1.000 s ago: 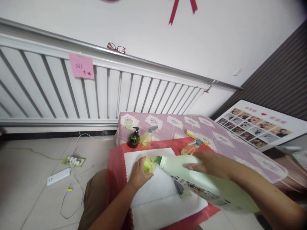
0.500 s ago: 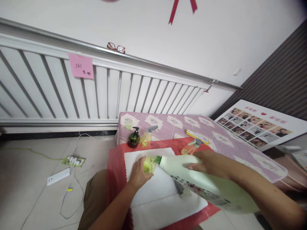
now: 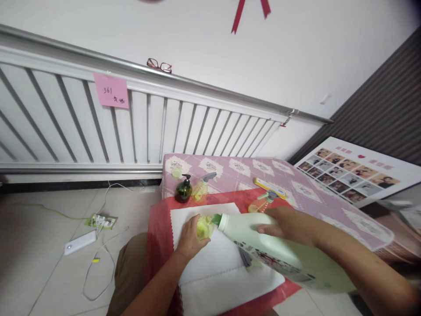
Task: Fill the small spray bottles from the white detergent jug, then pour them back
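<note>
My left hand [image 3: 190, 238] is wrapped round a small clear yellowish bottle [image 3: 204, 228] above a white cloth [image 3: 213, 259]. In my right hand [image 3: 286, 226] is a large pale green jug [image 3: 246, 226], tilted on its side. The jug's green spout touches or nearly touches the small bottle's mouth; any liquid flow cannot be made out. A grey spray head [image 3: 245, 256] lies on the cloth, partly behind the jug. Beyond the cloth stand a dark green pump bottle [image 3: 183, 192], a clear spray bottle [image 3: 200, 189] and an orange-tinted spray bottle [image 3: 258, 204].
A red sheet [image 3: 160, 219] lies under the cloth on a table with a purple patterned cover [image 3: 230, 175]. A yellow package [image 3: 269, 188] and a small pale green cap [image 3: 176, 172] are on it. Cables and a white power bank [image 3: 80, 242] lie on the floor at left.
</note>
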Tool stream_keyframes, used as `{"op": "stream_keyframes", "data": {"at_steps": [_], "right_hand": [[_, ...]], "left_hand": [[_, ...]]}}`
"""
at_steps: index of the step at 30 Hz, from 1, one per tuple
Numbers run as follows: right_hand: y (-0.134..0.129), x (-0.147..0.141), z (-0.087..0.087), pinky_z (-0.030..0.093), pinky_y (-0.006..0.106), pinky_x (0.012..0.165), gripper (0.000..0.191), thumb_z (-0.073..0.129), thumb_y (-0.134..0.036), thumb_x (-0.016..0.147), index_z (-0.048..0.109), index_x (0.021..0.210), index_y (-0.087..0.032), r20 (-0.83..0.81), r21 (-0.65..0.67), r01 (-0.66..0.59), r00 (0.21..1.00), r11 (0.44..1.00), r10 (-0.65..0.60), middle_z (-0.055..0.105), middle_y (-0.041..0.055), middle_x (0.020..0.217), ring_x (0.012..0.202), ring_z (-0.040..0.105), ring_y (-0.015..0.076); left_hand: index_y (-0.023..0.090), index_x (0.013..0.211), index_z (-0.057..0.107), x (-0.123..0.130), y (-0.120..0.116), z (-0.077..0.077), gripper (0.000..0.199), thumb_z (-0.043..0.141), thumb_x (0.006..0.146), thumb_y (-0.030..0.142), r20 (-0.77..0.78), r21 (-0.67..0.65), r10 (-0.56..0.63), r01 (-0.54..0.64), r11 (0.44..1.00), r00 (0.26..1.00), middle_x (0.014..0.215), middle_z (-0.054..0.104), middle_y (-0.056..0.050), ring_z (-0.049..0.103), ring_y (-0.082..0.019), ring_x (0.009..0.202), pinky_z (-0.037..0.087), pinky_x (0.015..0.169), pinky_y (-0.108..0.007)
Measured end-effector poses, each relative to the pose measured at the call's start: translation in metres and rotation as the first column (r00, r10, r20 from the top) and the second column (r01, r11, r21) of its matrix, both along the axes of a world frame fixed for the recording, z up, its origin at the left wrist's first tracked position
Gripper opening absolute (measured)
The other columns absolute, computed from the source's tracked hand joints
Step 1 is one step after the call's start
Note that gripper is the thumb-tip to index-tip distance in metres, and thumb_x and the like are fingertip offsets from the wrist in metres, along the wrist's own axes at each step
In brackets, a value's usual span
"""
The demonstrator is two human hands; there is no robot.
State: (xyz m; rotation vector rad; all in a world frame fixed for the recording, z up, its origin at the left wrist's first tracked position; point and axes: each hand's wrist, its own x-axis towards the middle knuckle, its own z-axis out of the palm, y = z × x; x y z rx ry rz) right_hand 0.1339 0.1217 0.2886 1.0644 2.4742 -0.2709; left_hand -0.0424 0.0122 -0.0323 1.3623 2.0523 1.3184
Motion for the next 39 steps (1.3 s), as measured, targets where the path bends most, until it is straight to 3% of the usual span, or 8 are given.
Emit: {"op": "stream_keyframes", "data": {"at_steps": [21,33,39], "right_hand": [[0.0018,0.0014,-0.0002,0.047,0.039,0.075,0.039,0.05,-0.059,0.083,0.061,0.092,-0.023,0.006,-0.013,-0.003,1.0,1.0,0.003,0.072,0.0112,0.102,0.093,0.066,0.0317],[0.0015,0.0012,0.0,0.047,0.037,0.074,0.038,0.049,-0.059,0.083,0.06,0.091,-0.024,0.009,-0.01,0.001,1.0,1.0,-0.001,0.072,0.0102,0.101,0.093,0.067,0.0311],[0.0028,0.002,-0.001,0.047,0.038,0.074,0.043,0.049,-0.063,0.082,0.061,0.09,-0.023,-0.012,-0.019,0.002,1.0,1.0,-0.002,0.072,0.0111,0.102,0.094,0.066,0.0324]], "left_hand": [[0.03,0.142,0.033,0.0,-0.0012,0.0044,0.091,0.077,0.063,0.032,-0.003,-0.011,0.007,-0.007,1.0,1.0,0.145,0.05,-0.008,0.046,-0.031,0.133,0.034,0.114,-0.044],[0.025,0.142,0.035,0.0003,-0.0021,0.0074,0.09,0.077,0.063,0.032,-0.004,-0.014,0.005,-0.005,1.0,1.0,0.146,0.049,-0.011,0.045,-0.031,0.135,0.032,0.116,-0.043],[0.029,0.142,0.034,-0.0002,-0.0021,0.0068,0.09,0.077,0.063,0.034,-0.002,-0.016,0.004,-0.004,1.0,1.0,0.146,0.049,-0.008,0.044,-0.03,0.135,0.033,0.116,-0.042]]}}
